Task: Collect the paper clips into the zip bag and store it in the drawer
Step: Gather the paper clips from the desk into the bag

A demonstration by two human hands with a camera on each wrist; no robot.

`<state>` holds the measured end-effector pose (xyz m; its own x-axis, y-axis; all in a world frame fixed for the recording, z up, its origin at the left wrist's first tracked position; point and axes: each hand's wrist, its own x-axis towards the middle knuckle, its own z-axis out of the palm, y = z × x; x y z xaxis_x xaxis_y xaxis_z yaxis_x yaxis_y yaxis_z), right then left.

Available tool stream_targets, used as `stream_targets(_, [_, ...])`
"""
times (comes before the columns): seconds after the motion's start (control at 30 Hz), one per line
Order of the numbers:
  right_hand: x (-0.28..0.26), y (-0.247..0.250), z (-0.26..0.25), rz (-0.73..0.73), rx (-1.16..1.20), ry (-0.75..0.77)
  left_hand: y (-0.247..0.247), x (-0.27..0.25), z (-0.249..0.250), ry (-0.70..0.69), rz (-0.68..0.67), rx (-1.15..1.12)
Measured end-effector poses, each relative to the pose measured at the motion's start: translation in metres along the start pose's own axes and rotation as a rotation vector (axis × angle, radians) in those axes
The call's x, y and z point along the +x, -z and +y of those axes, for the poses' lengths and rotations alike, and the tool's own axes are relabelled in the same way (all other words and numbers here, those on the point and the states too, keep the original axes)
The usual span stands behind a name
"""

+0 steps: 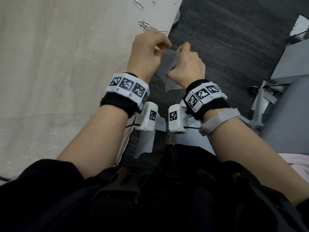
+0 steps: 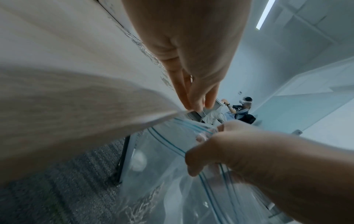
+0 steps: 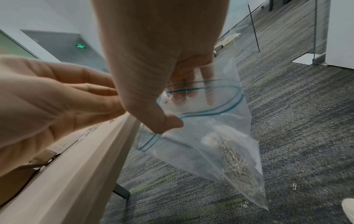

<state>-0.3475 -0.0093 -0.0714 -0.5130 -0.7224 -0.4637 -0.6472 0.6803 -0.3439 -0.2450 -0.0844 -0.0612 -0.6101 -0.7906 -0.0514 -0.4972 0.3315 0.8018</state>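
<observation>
Carpet below, table (image 1: 66,64) edge beside bag (image 3: 210,136). Right hand (image 1: 187,64) pinches the rim open; left hand (image 1: 147,52) fingertips bunched (contents unclear). Release clips (image 1: 145,25) directly over the mouth.

Left hand (image 1: 147,54) fingertips hidden behind its knuckles; zip bag (image 1: 167,64) largely masked between both hands; paper clip (image 1: 175,0) at twelve o'clock cropped by the frame.

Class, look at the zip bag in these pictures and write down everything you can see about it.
The zip bag is clear, thin, crinkled plastic with a blue-green zip line round its mouth, which stands open. It hangs off the table's edge above grey carpet, tapering to a low corner. A heap of silver paper clips lies inside. The right hand pinches its rim, thumb outside, fingers inside. The left hand is beside the mouth; contact is unclear.
</observation>
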Motion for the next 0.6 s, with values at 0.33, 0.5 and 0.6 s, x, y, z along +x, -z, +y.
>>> stream_targets(0.33, [0.008,0.005,0.005,0.010,0.019,-0.030,0.021,0.028,-0.015,0.171,0.055,0.343])
stream_targets(0.5, [0.018,0.009,0.006,0.026,0.026,-0.055,0.014,0.033,-0.018,0.128,0.050,0.265])
stream_targets(0.6, [0.024,0.011,0.004,0.026,0.035,-0.061,0.010,0.036,-0.020,0.118,0.047,0.227])
